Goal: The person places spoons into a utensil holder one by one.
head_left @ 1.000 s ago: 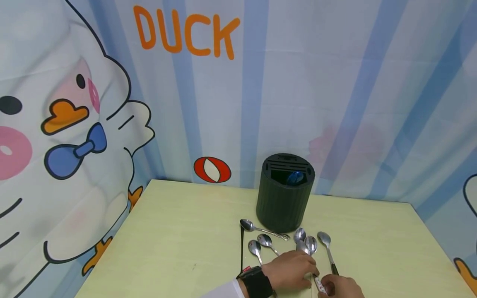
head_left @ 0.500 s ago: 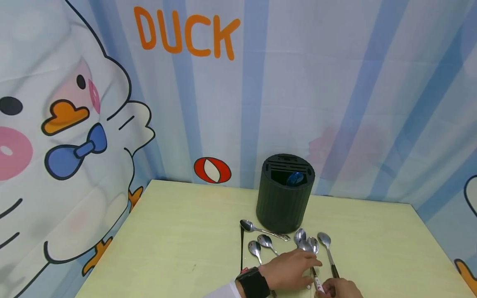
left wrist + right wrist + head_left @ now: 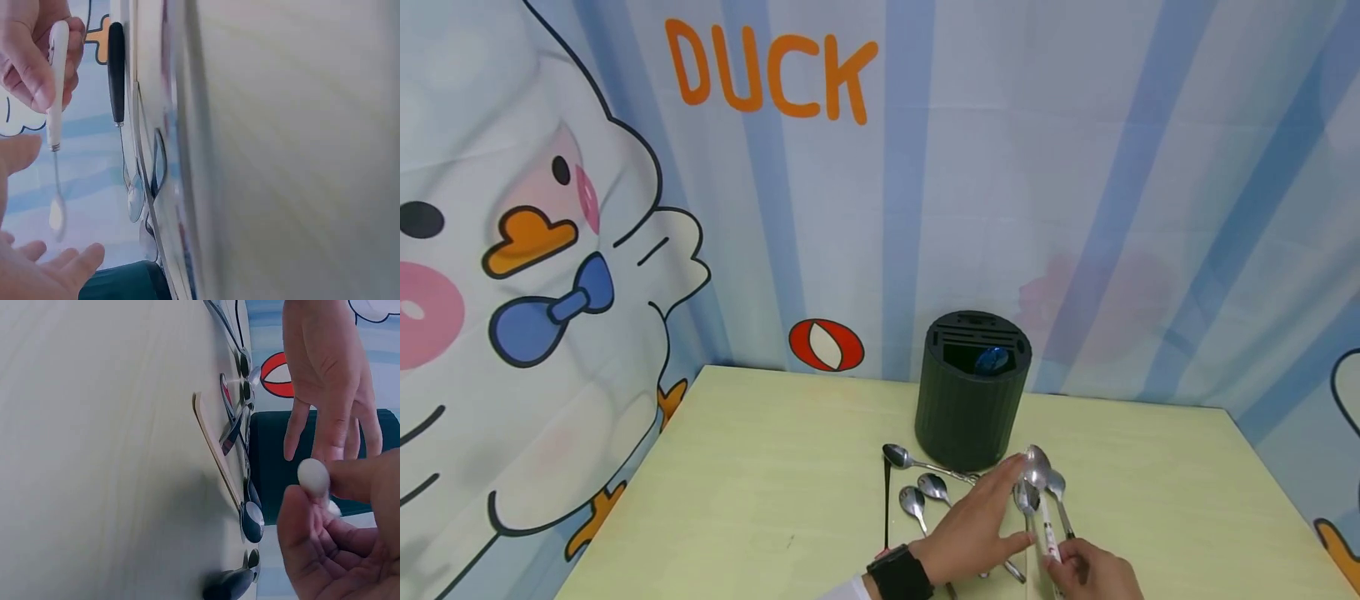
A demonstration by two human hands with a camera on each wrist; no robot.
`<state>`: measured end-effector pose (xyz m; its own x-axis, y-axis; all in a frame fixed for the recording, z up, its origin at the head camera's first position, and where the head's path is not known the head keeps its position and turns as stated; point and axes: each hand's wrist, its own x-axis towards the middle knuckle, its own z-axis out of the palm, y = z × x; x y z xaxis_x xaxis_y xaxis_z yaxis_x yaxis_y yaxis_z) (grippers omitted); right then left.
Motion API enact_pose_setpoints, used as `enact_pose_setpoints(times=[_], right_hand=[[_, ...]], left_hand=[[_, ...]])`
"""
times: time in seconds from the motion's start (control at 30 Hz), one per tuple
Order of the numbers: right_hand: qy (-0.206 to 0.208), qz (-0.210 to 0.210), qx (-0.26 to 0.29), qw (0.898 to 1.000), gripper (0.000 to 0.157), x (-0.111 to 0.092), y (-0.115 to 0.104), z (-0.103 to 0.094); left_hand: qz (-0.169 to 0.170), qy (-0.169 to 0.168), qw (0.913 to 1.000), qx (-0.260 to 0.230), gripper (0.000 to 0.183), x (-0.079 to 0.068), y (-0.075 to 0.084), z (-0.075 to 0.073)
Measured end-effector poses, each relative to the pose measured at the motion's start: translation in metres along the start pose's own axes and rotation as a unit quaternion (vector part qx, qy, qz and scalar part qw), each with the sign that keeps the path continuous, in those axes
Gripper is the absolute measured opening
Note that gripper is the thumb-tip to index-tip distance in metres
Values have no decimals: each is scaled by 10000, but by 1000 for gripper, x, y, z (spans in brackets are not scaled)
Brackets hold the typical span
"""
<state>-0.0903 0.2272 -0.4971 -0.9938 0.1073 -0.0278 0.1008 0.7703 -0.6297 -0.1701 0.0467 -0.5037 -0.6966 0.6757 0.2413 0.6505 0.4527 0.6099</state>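
My right hand (image 3: 1097,571) pinches the white handle of a spoon (image 3: 1049,533), whose metal bowl points away from me. In the left wrist view, that spoon (image 3: 56,106) is raised off the table. My left hand (image 3: 977,529) reaches in beside its bowl with fingers extended, and nothing is in its grasp. Under the hands lie another metal spoon (image 3: 1027,497) and a black-handled spoon (image 3: 116,75). Left of the left hand are two small spoons, one of them (image 3: 913,502) partly hidden by that hand. Beyond them lies a spoon with an ornate handle (image 3: 898,455).
Behind the spoons stands a dark green ribbed cutlery holder (image 3: 966,425) with a slotted top and a blue object (image 3: 992,360) inside. A thin black-handled item (image 3: 887,504) lies at the left. The pale yellow table (image 3: 760,467) ends at a duck-print curtain (image 3: 820,217).
My right hand has lifted the white-handled spoon out of the group, its bowl now farther up and over the others. My left hand has tilted up, with fingers stretched toward the holder.
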Motion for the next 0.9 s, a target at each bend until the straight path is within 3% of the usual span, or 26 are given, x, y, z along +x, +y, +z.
enact_pose_setpoints(times=[0.07,0.1,0.2,0.27,0.33,0.57,0.9], right_hand=[[220,-45,124,9997,20,-1,-2,-1],[332,-79,189,9992,20,-1,-4,-1],[551,-246,286,9978,21,-2,-9,-2],[678,-363,324,9965,21,-3,-13,-2],[791,-505,367,9949,21,-5,-17,-2],[1025,-761,575,9901,19,-6,-28,3],[758,-630,767,9922,15,-5,-36,6]], left_hand=[[-354,57,9955,-881,83,0,1,-2],[-527,64,9889,-1390,80,-1,3,-3],[-891,94,9585,-2706,67,-1,8,-6],[-984,87,9427,-3188,56,-1,12,-8],[-1003,74,9352,-3395,46,-2,17,-9],[-1106,298,9254,-3614,20,-3,30,-10],[-1090,711,9053,-4044,12,-4,28,-8]])
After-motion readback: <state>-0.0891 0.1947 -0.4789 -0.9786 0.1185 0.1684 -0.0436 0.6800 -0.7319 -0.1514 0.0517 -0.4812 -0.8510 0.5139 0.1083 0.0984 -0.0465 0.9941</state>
